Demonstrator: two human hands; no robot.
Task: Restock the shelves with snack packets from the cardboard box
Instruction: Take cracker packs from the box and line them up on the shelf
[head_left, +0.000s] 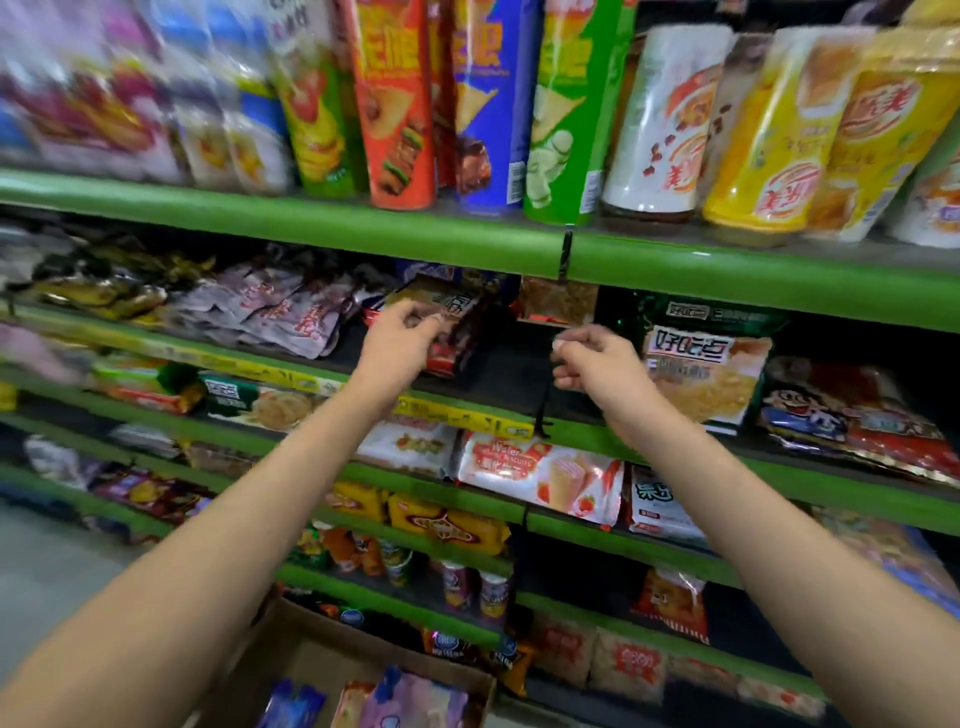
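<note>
**A:** What do you see from the head camera at this moment?

**B:** I see both arms stretched toward the green shelves (291, 218). The left hand (397, 338) is at the second shelf from the top. Its fingers are curled around the upper part of a brown and red snack packet (452, 332), and the packet stands almost upright at the shelf, a little tilted.

**A:** And the right hand?

**B:** The right hand (597, 364) is in the air just beside that packet, in front of a dark gap of the same shelf. Its fingers are bent inward and the thumb meets the fingertips. I see nothing between them, but the picture is blurred, so I cannot tell surely.

**A:** Where is the box?

**B:** The cardboard box (311, 639) is low in the view, on the floor in front of the lowest shelves, between the two forearms. Purple and blue packets (410, 699) lie inside it.

**A:** What is beside the hands?

**B:** To the right of the right hand stands a green biscuit bag (706, 374). Above, on the top shelf, chip tubes (400, 104) stand upright in a row.
</note>
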